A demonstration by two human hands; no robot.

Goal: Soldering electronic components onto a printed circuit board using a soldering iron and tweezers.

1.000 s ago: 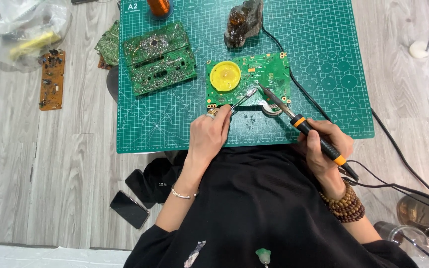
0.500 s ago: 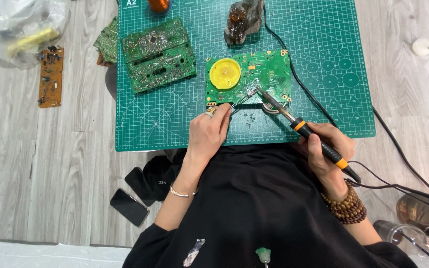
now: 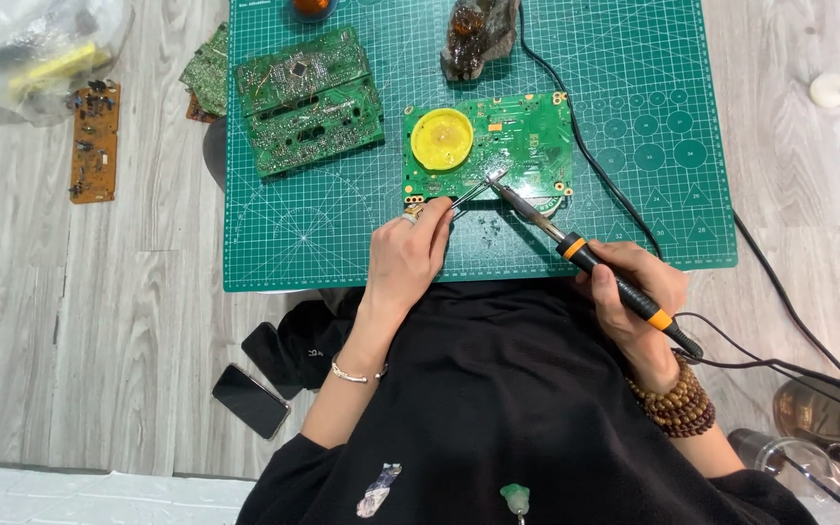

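Both hands are busy over the green cutting mat [image 3: 323, 243] that covers the surface: the left hand [image 3: 408, 258] is closed around a pair of metal tweezers [image 3: 478, 187], pinching them between thumb and fingers, and the right hand [image 3: 634, 292] is wrapped in a fist around the black and orange handle of a soldering iron [image 3: 585, 258]. The tweezer tips and the iron's tip meet at nearly the same spot near the lower edge of a green circuit board [image 3: 527, 146], which lies flat in the middle of the mat, just ahead of the hands. A round yellow part [image 3: 442, 139] sits on the left end of that board. Two more green boards [image 3: 308, 97] lie side by side on the mat to the left, well apart from the hands. The iron's black cord [image 3: 789, 301] trails off to the right across the pale wooden floor [image 3: 70, 321]. Off the mat, a brown circuit board [image 3: 94, 141] lies on the floor at far left, and a dark phone [image 3: 251, 401] lies near the person's left elbow. A bead bracelet [image 3: 678, 403] rings the right wrist.
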